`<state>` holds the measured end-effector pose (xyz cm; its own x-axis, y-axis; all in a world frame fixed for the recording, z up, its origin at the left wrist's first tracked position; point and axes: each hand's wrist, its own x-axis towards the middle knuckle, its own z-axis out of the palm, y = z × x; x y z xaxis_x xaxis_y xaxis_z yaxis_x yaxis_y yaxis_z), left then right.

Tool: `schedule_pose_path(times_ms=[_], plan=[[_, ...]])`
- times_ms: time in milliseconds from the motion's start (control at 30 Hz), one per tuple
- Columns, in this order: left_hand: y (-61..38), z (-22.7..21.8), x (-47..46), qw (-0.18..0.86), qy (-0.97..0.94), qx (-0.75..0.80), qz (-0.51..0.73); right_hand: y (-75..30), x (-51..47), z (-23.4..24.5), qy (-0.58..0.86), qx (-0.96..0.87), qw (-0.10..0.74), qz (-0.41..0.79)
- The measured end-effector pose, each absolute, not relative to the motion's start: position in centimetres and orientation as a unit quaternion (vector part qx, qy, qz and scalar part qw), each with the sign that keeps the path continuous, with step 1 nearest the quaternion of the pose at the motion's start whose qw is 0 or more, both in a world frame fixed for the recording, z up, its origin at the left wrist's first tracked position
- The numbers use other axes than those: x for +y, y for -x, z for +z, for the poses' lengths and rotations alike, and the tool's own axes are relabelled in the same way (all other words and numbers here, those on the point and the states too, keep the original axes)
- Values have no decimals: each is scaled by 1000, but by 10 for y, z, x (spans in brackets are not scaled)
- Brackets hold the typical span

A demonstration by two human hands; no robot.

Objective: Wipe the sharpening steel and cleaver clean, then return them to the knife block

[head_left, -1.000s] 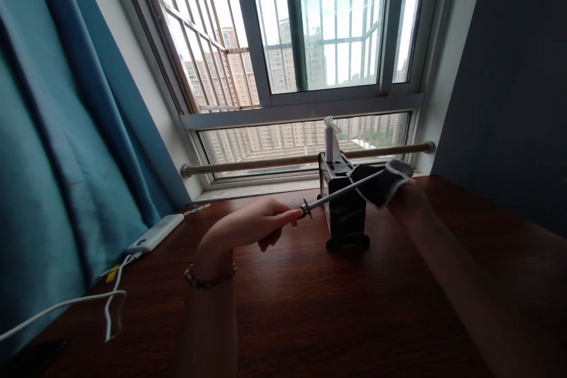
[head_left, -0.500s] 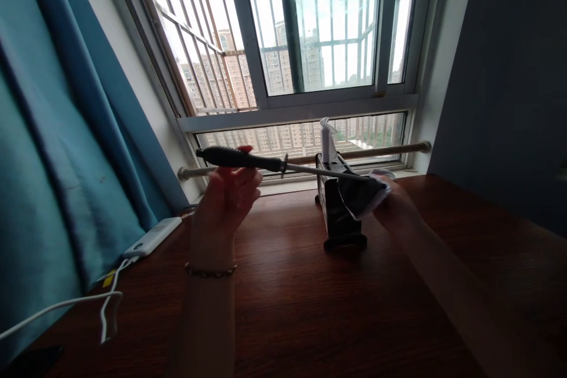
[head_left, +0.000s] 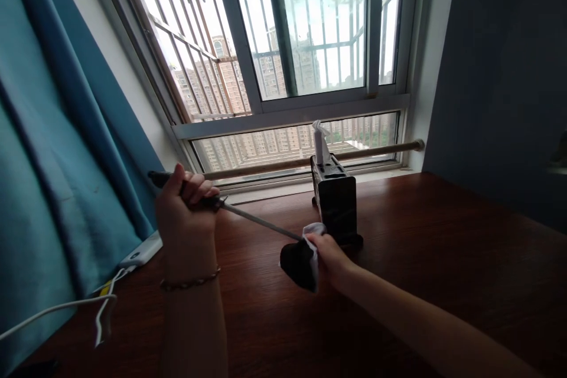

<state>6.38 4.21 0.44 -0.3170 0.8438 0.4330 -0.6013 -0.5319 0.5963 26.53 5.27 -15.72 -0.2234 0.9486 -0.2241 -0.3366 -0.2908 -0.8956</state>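
Note:
My left hand (head_left: 188, 195) is wrapped round the black handle of a honing steel (head_left: 261, 222), whose thin grey rod slopes down to the right. Around the rod's far end is a black cloth with a white underside (head_left: 299, 264). My right hand (head_left: 325, 254) pinches that cloth, which hides the rod's tip. The cloth hangs above the wooden tabletop (head_left: 266, 319), in front of a black tissue box (head_left: 337, 207) with a white tissue sticking up.
A white power strip (head_left: 142, 249) with white cables (head_left: 104, 319) lies at the left, beside a blue curtain (head_left: 88, 130). Behind the table are a barred window (head_left: 310, 29) and a horizontal rail (head_left: 274, 170). A dark wall (head_left: 496, 71) rises at the right.
My left hand has closed round the handle, moving left and down. My right hand and the cloth have moved left and down, away from the tissue box's front. The rod now slopes more steeply.

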Motion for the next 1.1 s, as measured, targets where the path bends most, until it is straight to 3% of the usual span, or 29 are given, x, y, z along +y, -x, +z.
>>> schedule_pose_path(times_ms=[333,567,1100], plan=[[-72,-1,51,217,-411,314,828,-240,40,-212,492,-565,399,528],[-89,-17,79,290,-443,336,779,-238,25,-212,449,-672,354,470],[-102,-28,96,294,-437,320,787,-238,26,-219,439,-706,327,449]])
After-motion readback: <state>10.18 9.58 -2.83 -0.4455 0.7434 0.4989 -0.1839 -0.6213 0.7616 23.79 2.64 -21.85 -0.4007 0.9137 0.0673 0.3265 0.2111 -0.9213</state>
